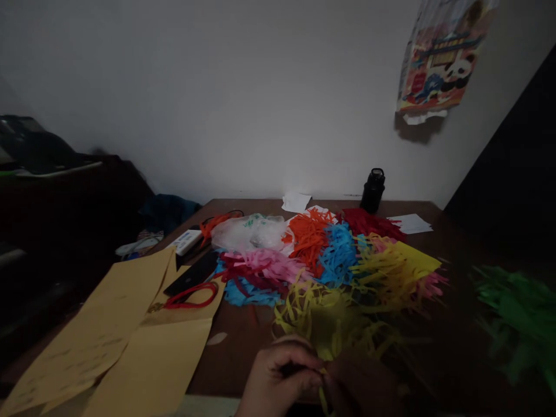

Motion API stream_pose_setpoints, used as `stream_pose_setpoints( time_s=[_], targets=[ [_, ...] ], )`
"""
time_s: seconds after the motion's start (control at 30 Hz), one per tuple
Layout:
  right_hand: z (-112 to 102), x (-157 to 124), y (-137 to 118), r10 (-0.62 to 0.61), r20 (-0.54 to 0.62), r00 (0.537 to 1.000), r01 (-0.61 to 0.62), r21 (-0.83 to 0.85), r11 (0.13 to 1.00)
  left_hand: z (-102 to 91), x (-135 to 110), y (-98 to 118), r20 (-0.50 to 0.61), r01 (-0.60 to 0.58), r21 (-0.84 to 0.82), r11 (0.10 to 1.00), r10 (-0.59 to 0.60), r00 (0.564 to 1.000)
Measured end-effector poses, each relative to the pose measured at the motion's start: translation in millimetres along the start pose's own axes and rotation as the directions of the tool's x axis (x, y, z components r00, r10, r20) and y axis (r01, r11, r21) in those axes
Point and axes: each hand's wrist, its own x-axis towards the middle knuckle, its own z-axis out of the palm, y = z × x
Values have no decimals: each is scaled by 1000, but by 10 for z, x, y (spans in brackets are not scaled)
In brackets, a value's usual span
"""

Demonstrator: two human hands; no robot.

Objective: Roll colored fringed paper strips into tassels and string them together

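At the front edge of the table, my left hand is closed in a pinch, thumb and forefinger together on a narrow end of yellow fringed paper. My right hand, deep in shadow, meets it there, and its fingertips also close on the yellow paper. Loose strips of that paper spread over the table beyond both hands. Just past them lie fringed paper bunches in pink, blue and orange, plus another yellow bunch.
Brown paper sheets cover the left side, with a red cord and a dark flat object on them. A clear plastic bag lies behind. A black bottle stands at the back. Green fringed paper is at right.
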Motion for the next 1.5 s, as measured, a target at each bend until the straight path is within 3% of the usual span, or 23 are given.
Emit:
stream_pose_setpoints(
  time_s=[0.2,0.43,0.67,0.93,1.13,1.3,1.5],
  targets=[
    [42,-23,94,-81,49,996,80,24,997,15,-56,-6,57,-2,20,1000,1,998],
    [-68,-17,127,-146,150,978,135,78,988,23,-90,-28,163,-24,94,995,8,987],
    [-46,-44,76,-48,137,989,37,86,996,37,-130,-26,191,-58,244,968,11,982],
    [6,-147,59,49,65,997,-54,77,996,41,-124,-40,207,203,2,979,-199,958],
    [69,-206,107,40,23,999,-41,63,997,54,-141,-84,169,49,96,994,-65,983],
    [55,-224,92,64,30,998,-66,84,994,71,-204,-153,187,62,16,998,-64,980],
    [82,-232,95,111,16,994,-112,86,990,96,-214,-144,157,-22,128,992,1,988]
  ],
)
